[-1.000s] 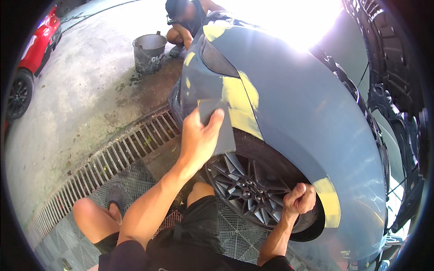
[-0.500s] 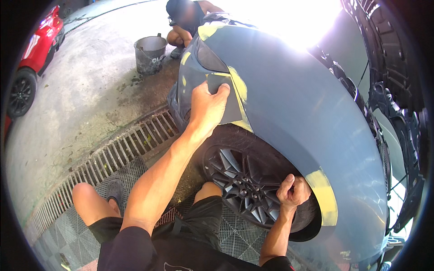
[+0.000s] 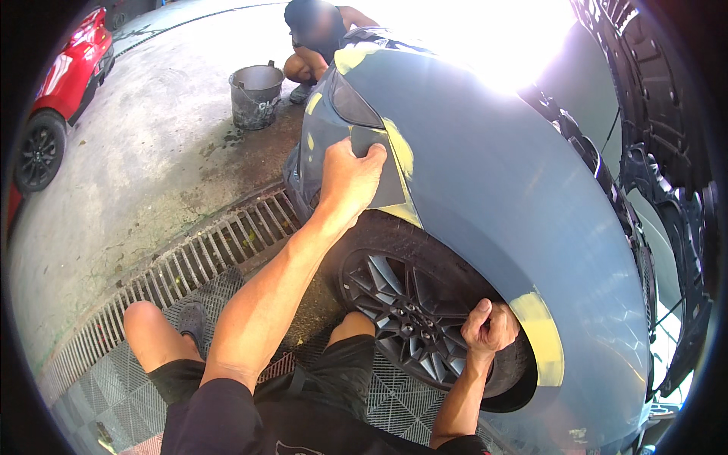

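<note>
A dark grey sheet of sandpaper (image 3: 388, 182) lies against the front corner of a car, just below the headlamp (image 3: 354, 105). My left hand (image 3: 350, 176) pinches it, thumb on top and knuckles bent. Around the sheet, yellow filler (image 3: 400, 149) shows on the dull blue-grey fender (image 3: 485, 159). Down by the wheel arch, my right hand (image 3: 489, 327) is curled closed over the tyre (image 3: 514, 368), next to another yellow filler patch (image 3: 540, 337). Its fingers face away, so anything inside them is hidden.
A spoked wheel (image 3: 406, 318) is between my arms. Beyond the car's front, another person (image 3: 322, 34) crouches beside a dark bucket (image 3: 256, 95). A drain grate (image 3: 197, 256) crosses the floor on the left, and a red car (image 3: 72, 64) stands farther off. The hood (image 3: 660, 83) is raised.
The whole view has shifted slightly. My left hand and the sandpaper stay at nearly the same spot below the headlamp, and my right hand remains curled by the wheel arch.
</note>
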`<state>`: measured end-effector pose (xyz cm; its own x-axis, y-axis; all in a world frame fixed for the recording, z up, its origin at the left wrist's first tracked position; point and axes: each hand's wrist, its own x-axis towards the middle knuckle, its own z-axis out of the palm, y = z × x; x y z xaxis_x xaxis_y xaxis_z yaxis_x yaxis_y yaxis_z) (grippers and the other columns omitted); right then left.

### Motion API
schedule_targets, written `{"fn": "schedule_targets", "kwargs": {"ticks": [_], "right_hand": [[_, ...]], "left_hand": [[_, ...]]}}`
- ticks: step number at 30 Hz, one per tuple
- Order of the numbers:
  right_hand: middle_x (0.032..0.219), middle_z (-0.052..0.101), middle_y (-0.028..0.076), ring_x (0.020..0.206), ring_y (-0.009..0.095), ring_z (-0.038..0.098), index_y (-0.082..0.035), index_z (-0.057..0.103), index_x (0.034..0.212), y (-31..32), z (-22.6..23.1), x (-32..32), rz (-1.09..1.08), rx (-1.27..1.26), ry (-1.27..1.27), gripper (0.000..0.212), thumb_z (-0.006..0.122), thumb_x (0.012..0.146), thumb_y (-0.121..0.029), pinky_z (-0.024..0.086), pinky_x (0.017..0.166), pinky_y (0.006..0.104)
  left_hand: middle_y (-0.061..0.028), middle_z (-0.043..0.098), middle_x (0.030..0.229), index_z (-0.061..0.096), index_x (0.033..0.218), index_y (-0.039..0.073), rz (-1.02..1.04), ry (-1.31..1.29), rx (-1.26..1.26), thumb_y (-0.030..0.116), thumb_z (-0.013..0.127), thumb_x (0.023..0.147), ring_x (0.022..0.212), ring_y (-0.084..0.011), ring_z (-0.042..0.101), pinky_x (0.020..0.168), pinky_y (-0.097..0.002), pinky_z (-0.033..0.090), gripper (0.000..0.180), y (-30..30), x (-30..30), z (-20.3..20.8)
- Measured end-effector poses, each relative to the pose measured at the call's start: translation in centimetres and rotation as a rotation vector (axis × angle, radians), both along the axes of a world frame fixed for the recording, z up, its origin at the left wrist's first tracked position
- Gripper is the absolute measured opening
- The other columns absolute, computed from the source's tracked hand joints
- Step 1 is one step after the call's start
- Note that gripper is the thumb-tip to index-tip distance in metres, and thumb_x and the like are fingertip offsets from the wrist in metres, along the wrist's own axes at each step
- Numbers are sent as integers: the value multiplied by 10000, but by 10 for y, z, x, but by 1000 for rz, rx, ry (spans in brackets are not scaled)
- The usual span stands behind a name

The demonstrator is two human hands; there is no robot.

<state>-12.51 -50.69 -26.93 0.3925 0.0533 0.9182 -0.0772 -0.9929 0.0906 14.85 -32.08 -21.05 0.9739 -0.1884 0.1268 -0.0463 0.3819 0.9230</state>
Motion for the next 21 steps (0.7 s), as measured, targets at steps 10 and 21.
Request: {"fn": "schedule_targets", "kwargs": {"ticks": [10,21], "right_hand": [[618,583,80,505,261,544,-58,568,769,3,2,0,-23,-3,-2,236,699,963,-30,447,545,373],[620,582,81,495,258,531,-54,570,770,1,0,-1,-14,12,10,244,718,961,-17,429,527,371]], "left_hand": [[-36,740,926,754,1078,-31,-49,8,75,147,700,1006,794,-108,655,711,-308,528,199,1,5,2],[-37,736,920,741,1092,-52,-4,-24,144,120,679,989,796,-110,651,726,-315,533,210,-3,9,6]]}}
